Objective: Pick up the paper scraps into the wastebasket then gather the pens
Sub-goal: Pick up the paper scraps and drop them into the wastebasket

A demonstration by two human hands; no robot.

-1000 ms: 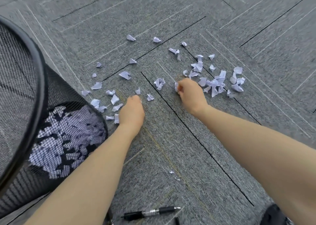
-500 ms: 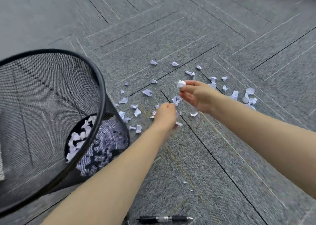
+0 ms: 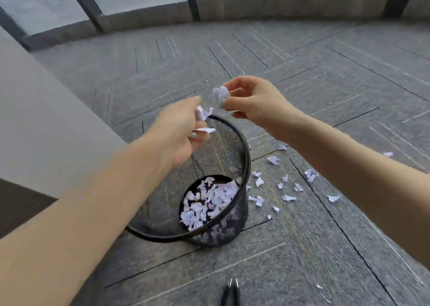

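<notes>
A black mesh wastebasket [image 3: 242, 150] stands on the grey carpet with several white paper scraps [image 3: 207, 203] in its bottom. Over its far rim my left hand [image 3: 179, 131] grips a few paper scraps [image 3: 203, 113] between curled fingers. Beside it my right hand [image 3: 253, 101] pinches another white scrap [image 3: 221, 93] between thumb and fingers. Several loose scraps [image 3: 288, 197] lie on the carpet right of the basket. Two black pens [image 3: 231, 293] show at the bottom edge.
A pale wall panel [image 3: 46, 119] runs along the left. Glass panes with dark frames [image 3: 193, 1] close the far side. Grey carpet [image 3: 325, 73] stretches behind and to the right of the basket.
Both hands lifted off the carpet with scraps and moved left over the wastebasket. The view swung up and left, so the basket now sits in the middle.
</notes>
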